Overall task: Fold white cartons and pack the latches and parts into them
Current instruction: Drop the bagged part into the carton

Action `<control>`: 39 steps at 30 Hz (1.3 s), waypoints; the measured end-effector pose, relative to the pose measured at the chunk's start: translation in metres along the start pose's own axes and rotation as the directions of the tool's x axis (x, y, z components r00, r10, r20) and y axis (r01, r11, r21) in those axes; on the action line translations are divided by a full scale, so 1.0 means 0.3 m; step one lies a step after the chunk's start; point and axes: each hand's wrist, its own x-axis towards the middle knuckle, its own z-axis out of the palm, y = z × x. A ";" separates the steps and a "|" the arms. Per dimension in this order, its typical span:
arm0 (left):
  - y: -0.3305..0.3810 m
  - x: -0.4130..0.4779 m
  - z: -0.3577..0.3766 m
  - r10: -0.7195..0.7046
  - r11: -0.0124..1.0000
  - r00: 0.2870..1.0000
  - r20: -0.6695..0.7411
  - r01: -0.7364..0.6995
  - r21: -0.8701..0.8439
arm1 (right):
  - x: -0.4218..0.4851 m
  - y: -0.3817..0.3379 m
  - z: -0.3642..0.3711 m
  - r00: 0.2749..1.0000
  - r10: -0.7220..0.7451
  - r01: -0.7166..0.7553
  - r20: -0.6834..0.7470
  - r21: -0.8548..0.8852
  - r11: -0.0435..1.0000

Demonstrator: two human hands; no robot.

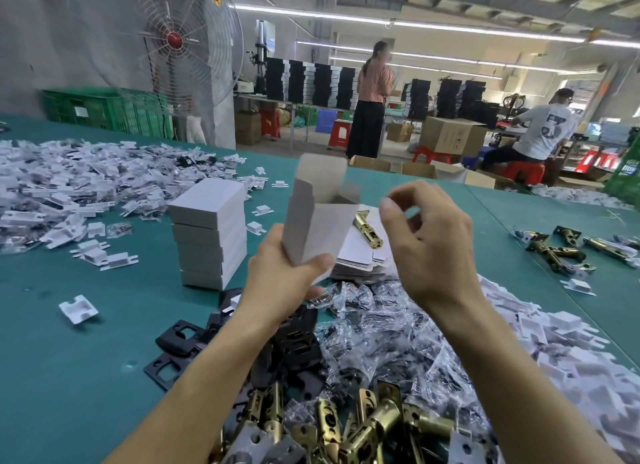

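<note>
My left hand (284,273) grips the bottom of an opened white carton (320,217), held upright with its top flaps standing open. My right hand (426,238) hovers just right of the carton's mouth, fingers curled with thumb and forefinger close together and nothing seen between them. A brass latch (369,233) lies on a pile of flat carton blanks (360,255) behind the carton. More brass latches (346,425) are heaped at the near edge, beside black strike plates (180,342) and clear bags of small parts (381,328).
A stack of folded white cartons (211,235) stands left of my hands on the green table (86,359). White plastic parts (69,193) cover the far left and right. Loose latches (561,249) lie at right. Two people work beyond the table, near a large fan (176,44).
</note>
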 end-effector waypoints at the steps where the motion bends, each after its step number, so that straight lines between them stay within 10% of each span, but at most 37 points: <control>1: 0.006 0.007 -0.015 0.004 1.000 0.999 -0.041 -0.005 -0.015 | -0.012 0.009 0.014 0.998 0.064 -0.064 0.011 0.003 0.998; 3: 0.012 0.017 -0.038 0.027 0.999 0.992 -0.127 -0.032 -0.038 | -0.037 0.023 0.050 0.936 0.198 -0.158 0.290 -0.153 0.975; 7: 0.022 0.025 -0.037 0.080 0.993 0.980 -0.185 -0.094 -0.068 | -0.096 0.010 0.149 0.400 0.287 0.005 0.871 -0.315 0.949; 9: 0.027 0.024 -0.029 0.092 0.988 0.979 -0.184 -0.112 -0.106 | -0.122 0.003 0.194 0.273 0.253 0.086 0.928 -0.285 0.955; 19: 0.056 0.009 -0.026 0.077 0.944 0.985 -0.153 -0.122 -0.307 | -0.178 -0.005 0.233 0.355 0.106 0.287 0.929 -0.216 0.933; 23: 0.055 0.008 -0.024 0.056 0.947 0.987 -0.147 -0.099 -0.304 | -0.154 0.003 0.212 0.384 0.134 0.178 0.914 -0.215 0.960; 28: 0.038 0.015 -0.017 0.053 0.947 0.987 -0.151 -0.098 -0.307 | -0.115 0.030 0.139 0.656 0.181 -0.006 0.733 -0.235 0.972; 35: 0.003 0.017 -0.020 0.016 0.994 0.999 -0.037 -0.020 -0.106 | -0.057 0.025 -0.040 0.772 0.423 -0.567 0.475 0.212 0.796; 39: -0.004 -0.004 -0.002 0.008 1.000 0.994 0.108 -0.006 -0.020 | -0.008 0.004 -0.139 0.872 0.353 -0.455 0.339 0.295 0.841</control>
